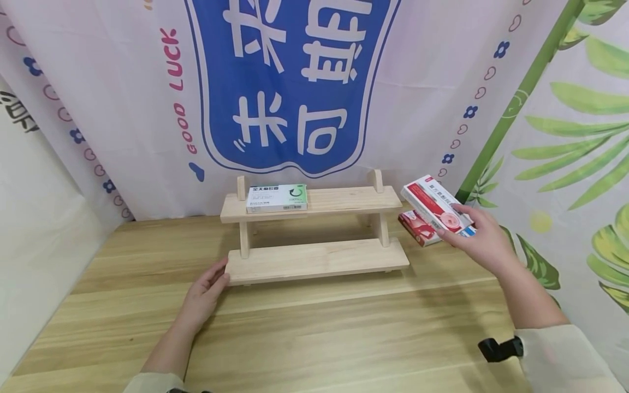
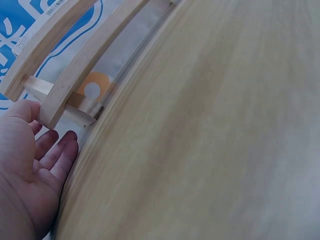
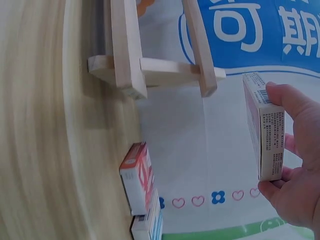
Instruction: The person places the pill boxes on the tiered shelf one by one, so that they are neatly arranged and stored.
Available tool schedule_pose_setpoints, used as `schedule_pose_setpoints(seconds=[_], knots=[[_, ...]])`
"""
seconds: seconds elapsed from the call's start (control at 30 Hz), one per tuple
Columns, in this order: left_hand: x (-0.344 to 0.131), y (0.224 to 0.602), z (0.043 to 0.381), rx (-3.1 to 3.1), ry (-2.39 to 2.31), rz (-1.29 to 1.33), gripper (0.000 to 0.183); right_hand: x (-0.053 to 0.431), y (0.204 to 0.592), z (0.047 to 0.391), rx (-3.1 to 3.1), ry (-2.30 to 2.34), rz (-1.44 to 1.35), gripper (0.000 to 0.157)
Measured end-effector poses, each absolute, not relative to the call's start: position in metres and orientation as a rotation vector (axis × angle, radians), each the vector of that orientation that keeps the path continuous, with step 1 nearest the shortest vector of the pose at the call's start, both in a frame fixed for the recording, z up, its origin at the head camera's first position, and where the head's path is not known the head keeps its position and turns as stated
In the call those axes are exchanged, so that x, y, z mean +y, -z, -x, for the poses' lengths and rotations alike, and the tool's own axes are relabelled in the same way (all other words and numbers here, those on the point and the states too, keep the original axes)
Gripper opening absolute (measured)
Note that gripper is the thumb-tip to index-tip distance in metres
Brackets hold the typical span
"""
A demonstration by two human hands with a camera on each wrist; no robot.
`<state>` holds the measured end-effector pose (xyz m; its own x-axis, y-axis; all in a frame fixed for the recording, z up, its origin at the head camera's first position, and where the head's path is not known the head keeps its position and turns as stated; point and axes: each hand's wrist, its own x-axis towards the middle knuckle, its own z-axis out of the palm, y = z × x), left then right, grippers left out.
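Note:
My right hand [image 1: 484, 234] grips a white and red medicine box [image 1: 432, 202] by its edges, thumb on one side and fingers on the other. In the right wrist view that box [image 3: 267, 130] is raised beside the stand's end. My left hand [image 1: 201, 297] touches the left end of the two-tier wooden display stand [image 1: 319, 262] at its lower shelf. The left wrist view has the thumb against the shelf end [image 2: 52, 112], the other fingers [image 2: 65, 157] loosely extended below. A white and green medicine box [image 1: 277, 198] lies on the upper shelf, at the left.
Right of the stand, a red and white box [image 1: 417, 226] lies on the wooden table [image 1: 314, 338], with a white and blue box [image 3: 149, 222] beside it. A printed cloth [image 1: 147, 109] hangs behind the stand. Leaf-patterned cloth [image 1: 565, 153] borders the right side.

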<state>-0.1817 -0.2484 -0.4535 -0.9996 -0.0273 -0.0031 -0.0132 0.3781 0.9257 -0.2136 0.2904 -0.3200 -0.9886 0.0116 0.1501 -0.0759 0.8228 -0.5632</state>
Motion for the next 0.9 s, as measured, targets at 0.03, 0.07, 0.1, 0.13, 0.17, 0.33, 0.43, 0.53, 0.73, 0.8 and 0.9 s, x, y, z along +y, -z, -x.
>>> schedule_pose_setpoints(seconds=[0.03, 0.07, 0.1, 0.13, 0.17, 0.33, 0.43, 0.53, 0.73, 0.8, 0.9], knots=[[-0.248, 0.453, 0.181, -2.599, 1.743, -0.042, 0.057, 0.287, 0.319, 0.215, -2.858, -0.895, -0.061, 0.084], [-0.249, 0.453, 0.181, -2.6, 1.74, -0.042, 0.057, 0.283, 0.317, 0.216, -2.857, -0.895, -0.074, 0.083], [-0.249, 0.452, 0.181, -2.599, 1.738, -0.041, 0.057, 0.279, 0.315, 0.218, -2.859, -0.898, -0.083, 0.084], [-0.249, 0.452, 0.181, -2.6, 1.737, -0.044, 0.057, 0.274, 0.313, 0.22, -2.858, -0.904, -0.095, 0.083], [-0.248, 0.452, 0.181, -2.599, 1.74, -0.044, 0.056, 0.269, 0.311, 0.221, -2.862, -0.915, -0.101, 0.083], [-0.248, 0.452, 0.181, -2.593, 1.747, -0.043, 0.056, 0.245, 0.306, 0.23, -2.873, -0.979, -0.143, 0.082], [-0.248, 0.453, 0.181, -2.593, 1.752, -0.047, 0.056, 0.233, 0.306, 0.235, -2.875, -0.991, -0.177, 0.081], [-0.247, 0.453, 0.181, -2.593, 1.757, -0.052, 0.056, 0.223, 0.308, 0.242, -2.879, -1.015, -0.204, 0.08], [-0.247, 0.453, 0.181, -2.604, 1.75, -0.064, 0.056, 0.207, 0.313, 0.252, -2.901, -1.055, -0.241, 0.08], [-0.247, 0.453, 0.181, -2.605, 1.746, -0.065, 0.056, 0.201, 0.314, 0.254, -2.913, -1.057, -0.249, 0.08], [-0.248, 0.453, 0.181, -2.604, 1.735, -0.062, 0.056, 0.193, 0.314, 0.257, -2.939, -1.033, -0.254, 0.08]])
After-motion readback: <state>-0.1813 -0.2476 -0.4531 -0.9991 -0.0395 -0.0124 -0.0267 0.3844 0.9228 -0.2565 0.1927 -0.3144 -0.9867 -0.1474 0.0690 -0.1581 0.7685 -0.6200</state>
